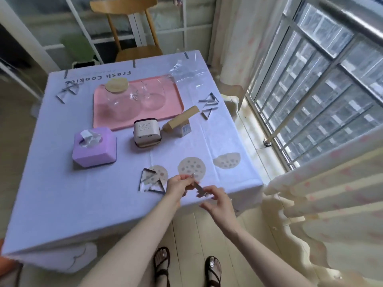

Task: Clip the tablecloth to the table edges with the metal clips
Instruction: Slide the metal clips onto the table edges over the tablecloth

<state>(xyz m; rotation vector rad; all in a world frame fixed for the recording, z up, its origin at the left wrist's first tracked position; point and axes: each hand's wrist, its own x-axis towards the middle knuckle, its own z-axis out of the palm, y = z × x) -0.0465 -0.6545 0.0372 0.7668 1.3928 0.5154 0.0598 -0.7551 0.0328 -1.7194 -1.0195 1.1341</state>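
Note:
A pale lilac tablecloth (87, 199) covers the square table and hangs over its edges. Over the near edge, toward the right corner, my left hand (177, 186) and my right hand (216, 198) both pinch one metal clip (198, 186) between them. Two loose triangular clips (150, 182) lie on the cloth just left of my left hand. More loose clips lie at the far left (68, 92) and near the right edge (208, 105). Three clips (133, 63) sit fastened along the far edge.
A pink tray (165, 112) carries a glass jar with a wooden lid and a glass bowl. A purple tissue box (94, 149), a small white device (146, 133) and a wooden block (181, 120) stand mid-table. A wooden chair is behind the table; curtain and window are at right.

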